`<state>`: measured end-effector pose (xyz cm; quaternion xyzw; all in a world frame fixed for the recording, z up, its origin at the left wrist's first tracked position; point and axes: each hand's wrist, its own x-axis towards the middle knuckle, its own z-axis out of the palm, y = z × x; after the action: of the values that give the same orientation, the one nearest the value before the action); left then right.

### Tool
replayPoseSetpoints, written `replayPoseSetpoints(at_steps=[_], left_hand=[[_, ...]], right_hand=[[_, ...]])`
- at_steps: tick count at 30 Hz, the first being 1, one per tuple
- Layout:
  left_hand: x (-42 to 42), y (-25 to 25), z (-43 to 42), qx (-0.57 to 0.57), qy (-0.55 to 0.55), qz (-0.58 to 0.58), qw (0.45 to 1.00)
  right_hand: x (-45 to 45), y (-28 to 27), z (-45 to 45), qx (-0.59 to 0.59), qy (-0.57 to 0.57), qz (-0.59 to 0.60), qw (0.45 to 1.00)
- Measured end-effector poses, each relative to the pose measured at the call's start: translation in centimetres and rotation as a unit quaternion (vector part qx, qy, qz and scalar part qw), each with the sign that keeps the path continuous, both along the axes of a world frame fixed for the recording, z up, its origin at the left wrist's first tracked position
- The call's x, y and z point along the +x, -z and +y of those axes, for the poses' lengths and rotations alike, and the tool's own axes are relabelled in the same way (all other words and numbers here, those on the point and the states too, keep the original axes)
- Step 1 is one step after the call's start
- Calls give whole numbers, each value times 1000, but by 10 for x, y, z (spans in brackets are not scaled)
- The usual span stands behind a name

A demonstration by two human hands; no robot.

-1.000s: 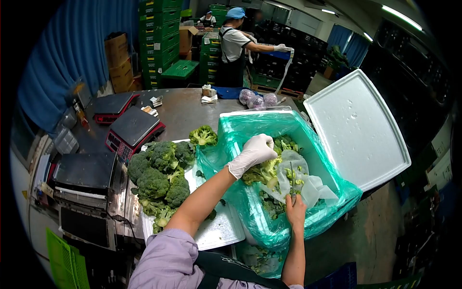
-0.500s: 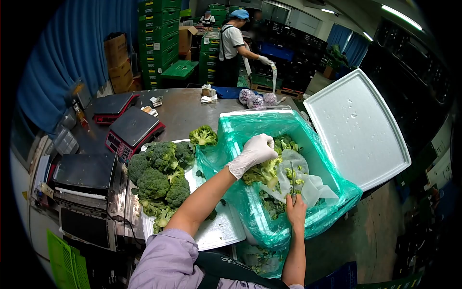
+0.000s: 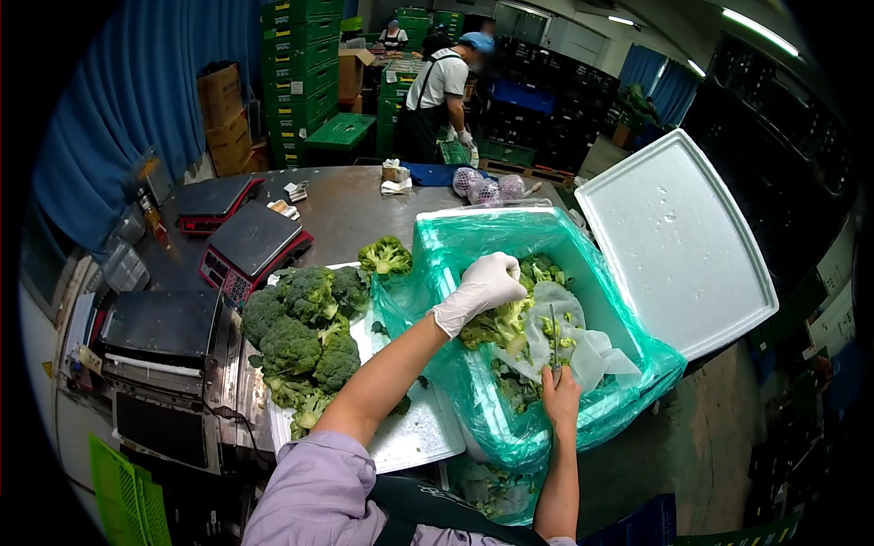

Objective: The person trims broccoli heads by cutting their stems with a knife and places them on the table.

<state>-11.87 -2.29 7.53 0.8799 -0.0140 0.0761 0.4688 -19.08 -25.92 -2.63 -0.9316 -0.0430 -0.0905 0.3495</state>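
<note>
Over the foam box [image 3: 628, 309] lined with green plastic, my left hand [image 3: 489, 287], in a white glove, is closed on a piece of broccoli [image 3: 501, 329]; its fingertips are partly hidden. My right hand [image 3: 561, 393], bare, grips a knife [image 3: 554, 338] by the handle, its blade pointing up and away from me. Pale translucent sheeting [image 3: 592, 353] and broccoli scraps lie in the box under the blade. To the left, several broccoli heads [image 3: 305, 318] are heaped on a white foam tray [image 3: 419, 432]. A single broccoli floret [image 3: 385, 257] sits by the box's left rim.
A white foam lid [image 3: 678, 246] leans at the box's right. Two red scales [image 3: 255, 238] stand on the metal table [image 3: 341, 196], with netted purple produce [image 3: 482, 188] at its far edge. A wrapping machine [image 3: 159, 337] is at left. Beyond the table, a co-worker [image 3: 442, 86] bends beside crates.
The co-worker at the back has bent forward and lowered their gloved hands toward the crates. My hands, the knife and the broccoli look almost unchanged.
</note>
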Motion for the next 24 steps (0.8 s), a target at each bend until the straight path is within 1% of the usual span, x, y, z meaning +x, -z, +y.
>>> replayPoseSetpoints(at_steps=[24], left_hand=[[4, 2, -2, 11, 6, -1, 1000]], right_hand=[[0, 2, -1, -1, -5, -9, 1000]])
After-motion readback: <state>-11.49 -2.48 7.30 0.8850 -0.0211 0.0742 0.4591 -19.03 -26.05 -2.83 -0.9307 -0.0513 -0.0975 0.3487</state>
